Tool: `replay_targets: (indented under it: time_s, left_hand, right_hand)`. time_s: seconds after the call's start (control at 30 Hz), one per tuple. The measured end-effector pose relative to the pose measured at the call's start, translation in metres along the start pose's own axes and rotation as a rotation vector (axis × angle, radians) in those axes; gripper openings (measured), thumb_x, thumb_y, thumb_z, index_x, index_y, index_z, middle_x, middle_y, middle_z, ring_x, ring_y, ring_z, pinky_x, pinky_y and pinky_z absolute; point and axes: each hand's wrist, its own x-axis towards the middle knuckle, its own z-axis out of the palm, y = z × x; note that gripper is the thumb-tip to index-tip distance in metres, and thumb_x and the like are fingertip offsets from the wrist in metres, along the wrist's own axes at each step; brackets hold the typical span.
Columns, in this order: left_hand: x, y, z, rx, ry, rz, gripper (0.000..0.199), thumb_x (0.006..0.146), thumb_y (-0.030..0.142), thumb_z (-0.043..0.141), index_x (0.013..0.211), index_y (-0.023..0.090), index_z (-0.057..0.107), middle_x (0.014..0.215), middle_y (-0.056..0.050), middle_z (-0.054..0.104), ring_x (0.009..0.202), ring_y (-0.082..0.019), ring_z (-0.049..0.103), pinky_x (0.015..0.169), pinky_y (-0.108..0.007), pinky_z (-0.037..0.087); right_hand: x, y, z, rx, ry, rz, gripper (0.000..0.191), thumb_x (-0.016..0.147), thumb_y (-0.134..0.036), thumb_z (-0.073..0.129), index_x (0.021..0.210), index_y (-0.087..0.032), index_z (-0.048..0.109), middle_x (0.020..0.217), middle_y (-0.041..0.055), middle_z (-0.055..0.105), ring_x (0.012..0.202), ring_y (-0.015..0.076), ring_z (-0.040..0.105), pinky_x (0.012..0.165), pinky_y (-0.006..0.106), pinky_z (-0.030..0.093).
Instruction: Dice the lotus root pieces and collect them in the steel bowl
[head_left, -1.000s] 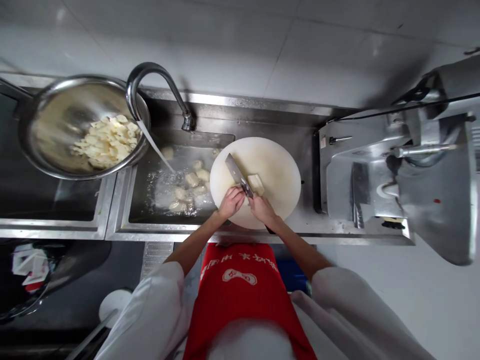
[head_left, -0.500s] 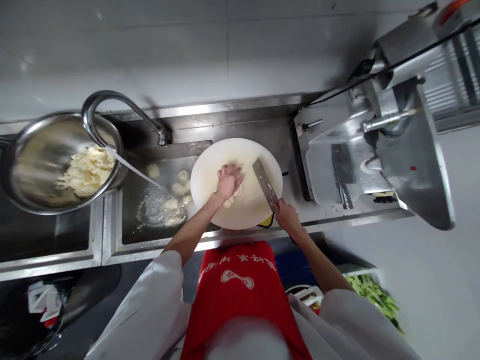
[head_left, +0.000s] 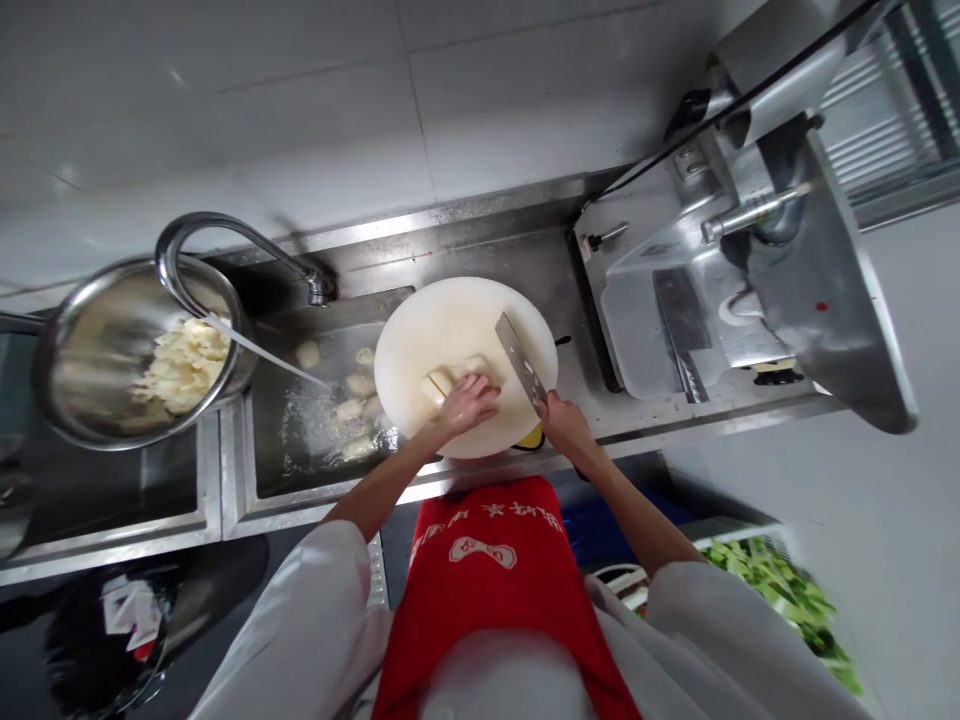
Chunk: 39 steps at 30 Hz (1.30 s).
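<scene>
A round white cutting board point(head_left: 405, 345) lies across the sink edge and counter. On it are pale peeled pieces, apparently lotus root point(head_left: 436, 387), with another chunk point(head_left: 476, 364) just beyond my fingers. My left hand point(head_left: 469, 403) rests low over the board beside these pieces, fingers stretched to the right and somewhat apart; whether something lies under the palm is hidden. At the board's right side, my right hand point(head_left: 566, 430) grips the handle of a cleaver point(head_left: 520, 358). Its blade points up and left, with pale bits stuck to it.
Water streams from a curved faucet point(head_left: 240, 222) into a sink point(head_left: 262, 400) holding several pale chunks point(head_left: 360, 385). A steel bowl point(head_left: 82, 330) of pale slices stands left. On the right are a slicing machine point(head_left: 817, 280) and a second cleaver point(head_left: 679, 320). Below sits a crate of green vegetables point(head_left: 780, 590).
My left hand has moved down and toward me on the board, uncovering the pale pieces. My right hand still holds the cleaver in nearly the same place. The camera view has tilted slightly.
</scene>
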Motion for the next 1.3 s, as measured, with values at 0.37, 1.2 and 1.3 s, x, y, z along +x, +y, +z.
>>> replay_targets:
  time_s: [0.37, 1.2, 1.3]
  left_hand:
    - [0.002, -0.009, 0.012, -0.098, 0.157, -0.135, 0.031, 0.099, 0.019, 0.035, 0.095, 0.016, 0.066, 0.091, -0.008, 0.061, 0.091, -0.019, 0.053, 0.083, -0.034, 0.049]
    - [0.023, 0.003, -0.006, 0.122, -0.09, -0.358, 0.042, 0.084, 0.037, 0.066, 0.119, 0.014, 0.059, 0.116, -0.014, 0.06, 0.107, -0.03, 0.052, 0.092, -0.044, 0.042]
    - [0.016, 0.007, 0.002, 0.048, 0.043, -0.28, 0.03, 0.091, 0.036, 0.056, 0.112, 0.015, 0.062, 0.11, -0.012, 0.059, 0.104, -0.026, 0.051, 0.092, -0.04, 0.044]
  right_hand:
    - [-0.044, -0.033, -0.02, -0.044, -0.097, -0.164, 0.028, 0.101, -0.03, 0.027, 0.111, -0.014, 0.048, 0.09, 0.0135, 0.067, 0.088, 0.0255, 0.068, 0.074, 0.031, 0.044]
    - [-0.023, -0.016, 0.002, -0.028, -0.036, -0.044, 0.034, 0.101, -0.032, 0.023, 0.118, -0.013, 0.046, 0.096, 0.0157, 0.068, 0.092, 0.0252, 0.068, 0.078, 0.032, 0.046]
    - [-0.027, -0.02, -0.005, -0.047, -0.029, -0.047, 0.033, 0.101, -0.031, 0.024, 0.117, -0.013, 0.046, 0.096, 0.0158, 0.068, 0.093, 0.0261, 0.068, 0.079, 0.033, 0.047]
